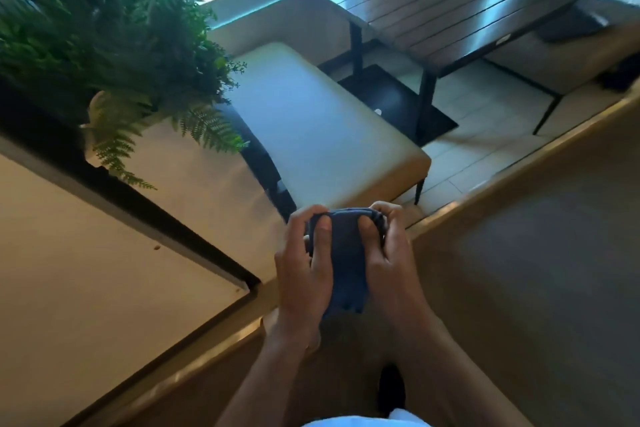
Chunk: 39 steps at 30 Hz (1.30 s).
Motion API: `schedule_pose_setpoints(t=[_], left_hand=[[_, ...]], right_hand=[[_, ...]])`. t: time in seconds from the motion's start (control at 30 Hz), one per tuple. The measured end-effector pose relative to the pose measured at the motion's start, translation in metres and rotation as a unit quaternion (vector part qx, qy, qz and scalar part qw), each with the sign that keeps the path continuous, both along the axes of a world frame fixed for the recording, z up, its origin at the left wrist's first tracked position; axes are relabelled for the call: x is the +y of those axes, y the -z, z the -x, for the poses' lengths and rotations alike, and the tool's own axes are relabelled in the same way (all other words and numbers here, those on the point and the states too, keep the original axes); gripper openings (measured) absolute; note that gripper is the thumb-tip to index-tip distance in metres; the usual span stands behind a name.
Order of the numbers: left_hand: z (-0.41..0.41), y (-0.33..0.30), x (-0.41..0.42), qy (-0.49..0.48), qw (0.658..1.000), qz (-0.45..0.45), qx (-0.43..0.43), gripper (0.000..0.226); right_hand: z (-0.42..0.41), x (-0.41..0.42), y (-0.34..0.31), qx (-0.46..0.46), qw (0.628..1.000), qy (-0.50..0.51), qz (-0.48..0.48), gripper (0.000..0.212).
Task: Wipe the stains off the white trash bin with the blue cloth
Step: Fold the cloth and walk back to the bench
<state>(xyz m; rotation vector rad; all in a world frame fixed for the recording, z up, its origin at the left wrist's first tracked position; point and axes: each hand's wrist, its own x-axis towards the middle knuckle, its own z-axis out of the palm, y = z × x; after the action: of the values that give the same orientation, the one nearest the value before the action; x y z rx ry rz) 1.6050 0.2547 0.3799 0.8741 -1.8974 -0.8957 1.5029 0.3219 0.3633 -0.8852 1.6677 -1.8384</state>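
Both of my hands hold a dark blue cloth (346, 263) up in front of me, near the middle of the head view. My left hand (303, 267) grips its left edge with the thumb on top. My right hand (389, 256) pinches its right edge, fingers curled over the top hem. The cloth hangs folded or bunched between the two hands, its lower end loose. No white trash bin shows in this view.
A white planter ledge with black trim (145, 215) and green ferns (114, 45) fills the left. A cream cushioned bench (322, 135) lies ahead, a dark slatted table (443, 7) beyond it. A brown wall or counter edge (519, 253) runs along the right.
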Motion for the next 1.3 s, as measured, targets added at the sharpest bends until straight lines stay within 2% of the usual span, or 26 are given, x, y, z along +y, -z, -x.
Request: schedule_pose_setpoints(t=[0.23, 0.37, 0.47, 0.8, 0.93, 1.17, 1.3], left_hand=[[0.076, 0.021, 0.014, 0.06, 0.997, -0.042, -0.032, 0.014], [0.122, 0.032, 0.017, 0.107, 0.991, -0.06, -0.059, 0.015], [0.162, 0.041, 0.016, 0.144, 0.986, -0.057, -0.069, 0.017], [0.346, 0.059, -0.007, 0.267, 0.959, -0.055, -0.072, 0.017], [0.42, 0.057, -0.02, 0.311, 0.945, -0.055, -0.081, 0.016], [0.537, 0.051, -0.026, 0.356, 0.929, -0.052, -0.085, 0.022], [0.597, 0.058, -0.021, 0.375, 0.923, -0.043, -0.074, 0.015]], right_hand=[[0.068, 0.038, 0.017, -0.026, 0.998, 0.048, -0.044, 0.02], [0.11, 0.052, 0.027, -0.04, 0.992, 0.095, -0.072, 0.013], [0.143, 0.059, 0.033, -0.06, 0.986, 0.132, -0.085, 0.015], [0.295, 0.053, 0.05, -0.061, 0.962, 0.243, -0.111, 0.023], [0.357, 0.045, 0.047, -0.083, 0.95, 0.278, -0.117, 0.033], [0.456, 0.041, 0.037, -0.089, 0.93, 0.346, -0.088, 0.018], [0.511, 0.048, 0.04, -0.062, 0.924, 0.368, -0.081, 0.011]])
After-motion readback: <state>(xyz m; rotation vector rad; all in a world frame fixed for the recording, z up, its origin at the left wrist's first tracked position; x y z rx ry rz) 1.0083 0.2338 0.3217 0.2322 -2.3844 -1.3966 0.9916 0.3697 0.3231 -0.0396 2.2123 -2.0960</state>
